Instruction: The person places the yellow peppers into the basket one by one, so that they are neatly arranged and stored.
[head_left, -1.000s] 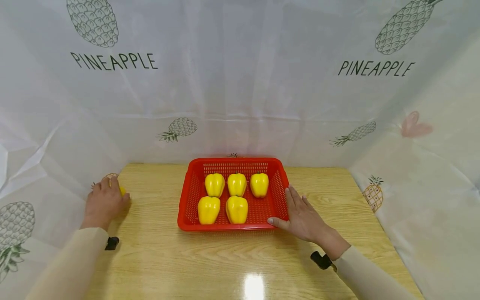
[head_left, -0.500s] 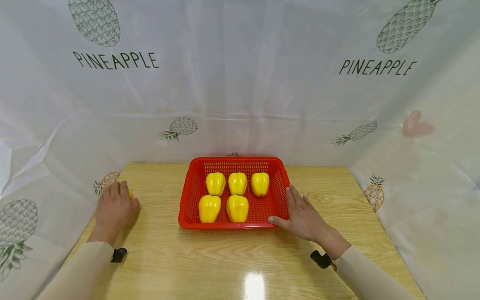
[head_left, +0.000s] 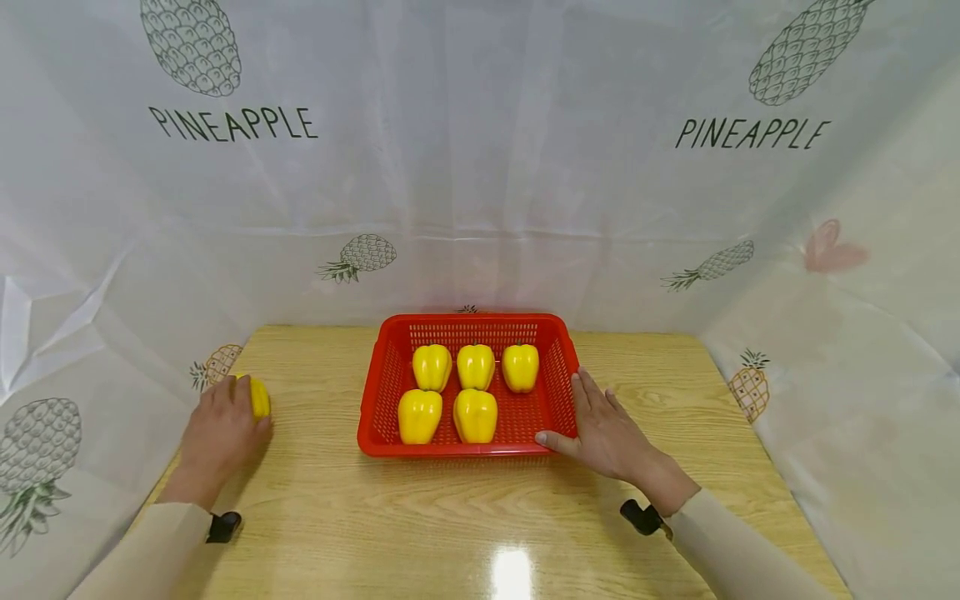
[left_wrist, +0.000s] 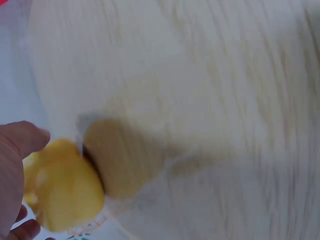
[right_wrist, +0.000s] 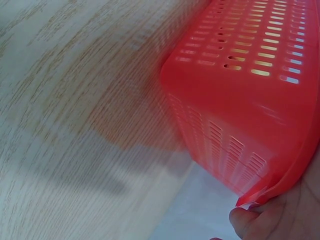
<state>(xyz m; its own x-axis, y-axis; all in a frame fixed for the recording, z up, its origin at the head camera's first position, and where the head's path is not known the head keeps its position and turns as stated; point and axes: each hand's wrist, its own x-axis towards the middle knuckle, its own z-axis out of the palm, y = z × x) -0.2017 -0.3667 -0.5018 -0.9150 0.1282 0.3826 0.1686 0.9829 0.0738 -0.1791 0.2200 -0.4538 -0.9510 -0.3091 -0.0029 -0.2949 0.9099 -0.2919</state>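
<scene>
At the table's left side, my left hand (head_left: pixel 223 429) holds a yellow bell pepper (head_left: pixel 258 398). In the left wrist view the thumb lies along one side of this pepper (left_wrist: pixel 67 192) and fingertips show at the other; the palm side is partly out of frame. My right hand (head_left: pixel 611 433) rests on the right front corner of a red plastic basket (head_left: pixel 457 452), fingers straight along the side and thumb over the front rim. Several yellow bell peppers (head_left: pixel 474 415) stand in the basket in two rows. The right wrist view shows fingertips (right_wrist: pixel 245 220) touching the basket's rim.
The basket stands on a wood-grain table (head_left: pixel 315 517), near its back edge. A white sheet (head_left: pixel 480 183) printed with pineapples hangs behind and along both sides. A bright reflection lies on the table's front part.
My left hand has moved right and toward the front from the left sheet, and more of the pepper at its fingers now shows. The right hand and basket have stayed put.
</scene>
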